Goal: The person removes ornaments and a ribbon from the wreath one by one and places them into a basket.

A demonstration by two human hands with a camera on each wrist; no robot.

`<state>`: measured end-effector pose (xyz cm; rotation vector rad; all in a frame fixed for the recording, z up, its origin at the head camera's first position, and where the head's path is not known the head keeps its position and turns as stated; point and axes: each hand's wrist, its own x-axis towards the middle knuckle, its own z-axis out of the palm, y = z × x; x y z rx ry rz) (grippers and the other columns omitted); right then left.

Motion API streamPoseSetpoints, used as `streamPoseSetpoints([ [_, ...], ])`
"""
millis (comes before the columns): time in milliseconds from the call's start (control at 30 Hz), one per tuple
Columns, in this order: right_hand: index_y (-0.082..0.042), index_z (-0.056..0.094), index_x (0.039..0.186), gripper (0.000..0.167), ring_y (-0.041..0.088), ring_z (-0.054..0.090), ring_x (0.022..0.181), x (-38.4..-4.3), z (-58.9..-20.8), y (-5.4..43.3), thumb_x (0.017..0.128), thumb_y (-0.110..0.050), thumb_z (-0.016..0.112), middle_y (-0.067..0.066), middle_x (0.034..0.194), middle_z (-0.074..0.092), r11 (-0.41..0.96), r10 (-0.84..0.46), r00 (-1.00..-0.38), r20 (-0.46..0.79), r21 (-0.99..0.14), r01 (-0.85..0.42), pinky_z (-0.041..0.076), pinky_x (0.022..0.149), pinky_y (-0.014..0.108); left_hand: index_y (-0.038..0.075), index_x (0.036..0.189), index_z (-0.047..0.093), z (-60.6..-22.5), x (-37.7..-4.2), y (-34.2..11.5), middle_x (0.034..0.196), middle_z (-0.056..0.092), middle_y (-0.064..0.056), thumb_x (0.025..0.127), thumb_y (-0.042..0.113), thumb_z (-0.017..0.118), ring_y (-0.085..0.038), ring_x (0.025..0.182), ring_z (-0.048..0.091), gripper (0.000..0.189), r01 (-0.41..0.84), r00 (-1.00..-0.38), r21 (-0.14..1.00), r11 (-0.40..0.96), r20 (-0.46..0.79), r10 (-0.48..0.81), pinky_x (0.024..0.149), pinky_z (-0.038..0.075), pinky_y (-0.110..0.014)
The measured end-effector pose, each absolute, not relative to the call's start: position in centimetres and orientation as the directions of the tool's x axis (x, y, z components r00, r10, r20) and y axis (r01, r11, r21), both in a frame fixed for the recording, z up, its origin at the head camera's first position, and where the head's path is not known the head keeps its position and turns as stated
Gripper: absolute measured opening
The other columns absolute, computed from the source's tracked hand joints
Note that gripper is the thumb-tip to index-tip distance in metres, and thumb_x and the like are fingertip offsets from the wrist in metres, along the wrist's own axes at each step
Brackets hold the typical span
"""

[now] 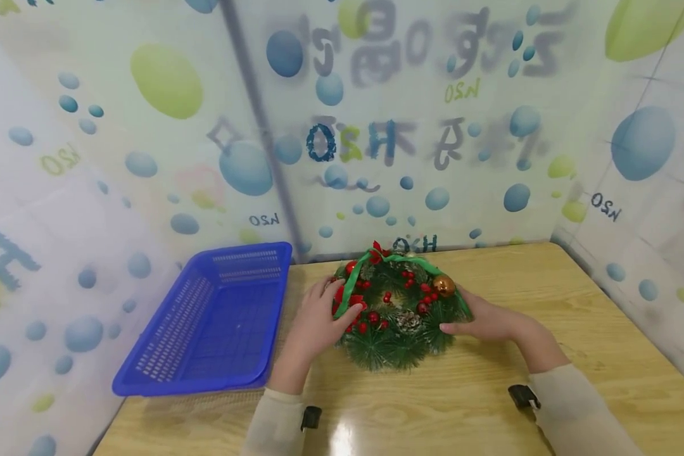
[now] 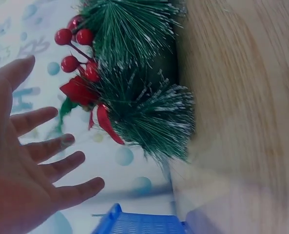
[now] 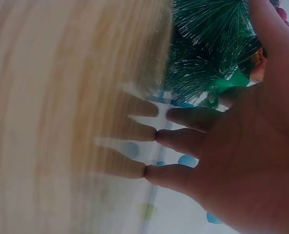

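Observation:
A green Christmas wreath (image 1: 396,351) lies on the wooden table, trimmed with red berries, a pine cone (image 1: 408,322), a gold ball (image 1: 443,285) and a green ribbon (image 1: 348,288). At its left side is my left hand (image 1: 318,323), thumb over the edge in the head view. The left wrist view shows that hand (image 2: 22,161) with fingers spread, beside the wreath's needles (image 2: 134,73). My right hand (image 1: 487,320) is at the right side. In the right wrist view its extended fingertips (image 3: 156,170) come down at the tabletop, close to the wreath (image 3: 207,44).
To the left stands a blue plastic basket (image 1: 228,335) with slotted sides. The wooden tabletop (image 1: 410,411) runs back to a patterned sheet wall (image 1: 473,209), which also encloses the left and right sides. Black straps (image 1: 523,397) sit at both sleeves.

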<state>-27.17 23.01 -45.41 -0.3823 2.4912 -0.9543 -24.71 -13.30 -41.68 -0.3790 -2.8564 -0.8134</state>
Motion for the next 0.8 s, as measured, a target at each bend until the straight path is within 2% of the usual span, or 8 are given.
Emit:
streamPoseSetpoints([
  [100,0.009,-0.008,0.166,0.122,0.064,0.011,0.156,-27.3,-45.4,22.8,0.1,-0.063,0.065,0.042,0.171,0.004,0.734,-0.412,-0.859,-0.304,-0.669,-0.116,0.024,0.12,0.078,0.014,0.148,0.062,-41.4,-24.4,-12.9,0.159,0.051,-0.016,0.102,0.056,0.067,-0.04,0.148,0.048,0.063,0.322,-0.932,0.425,0.846,0.297,0.205,0.115,0.046,-0.063],
  [200,0.009,-0.008,0.166,0.121,0.064,0.011,0.156,-27.4,-45.4,22.6,0.101,-0.064,0.063,0.042,0.17,0.004,0.745,-0.407,-0.858,-0.314,-0.658,-0.113,0.024,0.121,0.078,0.014,0.137,0.071,-41.1,-24.1,-12.6,0.13,0.067,-0.013,0.1,0.052,0.071,-0.03,0.112,0.065,0.053,0.357,-0.902,0.357,0.863,0.373,0.218,0.093,0.057,-0.049],
  [233,0.009,-0.008,0.166,0.122,0.064,0.011,0.156,-27.3,-45.3,22.6,0.1,-0.065,0.063,0.042,0.17,0.004,0.749,-0.402,-0.858,-0.318,-0.654,-0.108,0.024,0.12,0.078,0.014,0.134,0.073,-41.1,-24.0,-12.5,0.115,0.07,-0.01,0.099,0.05,0.073,-0.025,0.096,0.066,0.05,0.364,-0.895,0.337,0.868,0.385,0.225,0.082,0.056,-0.043],
  [300,0.008,-0.009,0.166,0.122,0.065,0.01,0.156,-27.3,-45.3,22.5,0.1,-0.066,0.062,0.042,0.171,0.003,0.755,-0.396,-0.856,-0.331,-0.648,-0.099,0.023,0.12,0.078,0.015,0.129,0.075,-40.9,-23.8,-12.2,0.086,0.066,-0.003,0.098,0.047,0.076,-0.015,0.068,0.055,0.045,0.371,-0.893,0.32,0.872,0.379,0.241,0.062,0.046,-0.032],
  [367,0.006,-0.01,0.167,0.122,0.064,0.008,0.156,-27.2,-45.2,22.5,0.1,-0.067,0.061,0.041,0.171,0.001,0.761,-0.39,-0.854,-0.345,-0.643,-0.088,0.022,0.121,0.078,0.017,0.129,0.076,-40.8,-23.7,-11.9,0.065,0.056,0.004,0.097,0.046,0.077,-0.009,0.053,0.04,0.043,0.369,-0.905,0.324,0.871,0.339,0.257,0.052,0.033,-0.027],
  [467,0.006,-0.011,0.167,0.121,0.065,0.008,0.156,-27.0,-45.2,22.6,0.101,-0.068,0.059,0.041,0.171,0.0,0.769,-0.386,-0.85,-0.357,-0.634,-0.082,0.021,0.121,0.079,0.02,0.135,0.073,-40.8,-23.6,-11.4,0.054,0.043,0.009,0.098,0.047,0.075,-0.007,0.047,0.03,0.046,0.331,-0.94,0.372,0.867,0.206,0.271,0.047,0.024,-0.025],
  [600,0.003,-0.013,0.167,0.123,0.064,0.008,0.156,-26.8,-45.2,22.7,0.1,-0.071,0.058,0.039,0.172,-0.002,0.77,-0.378,-0.85,-0.367,-0.635,-0.068,0.02,0.121,0.079,0.021,0.141,0.069,-41.1,-23.5,-10.8,0.054,0.046,0.008,0.1,0.047,0.073,-0.009,0.047,0.033,0.049,0.279,-0.958,0.427,0.86,0.068,0.277,0.046,0.026,-0.028],
  [800,-0.002,-0.017,0.168,0.118,0.063,0.016,0.156,-26.0,-44.6,22.7,0.102,-0.067,0.057,0.037,0.173,-0.003,0.766,-0.394,-0.842,-0.367,-0.638,-0.081,0.025,0.12,0.077,0.022,0.139,0.071,-41.5,-23.4,-10.3,0.053,0.045,0.008,0.101,0.045,0.072,-0.009,0.045,0.03,0.044,0.279,-0.958,0.436,0.855,0.067,0.279,0.045,0.024,-0.028],
])
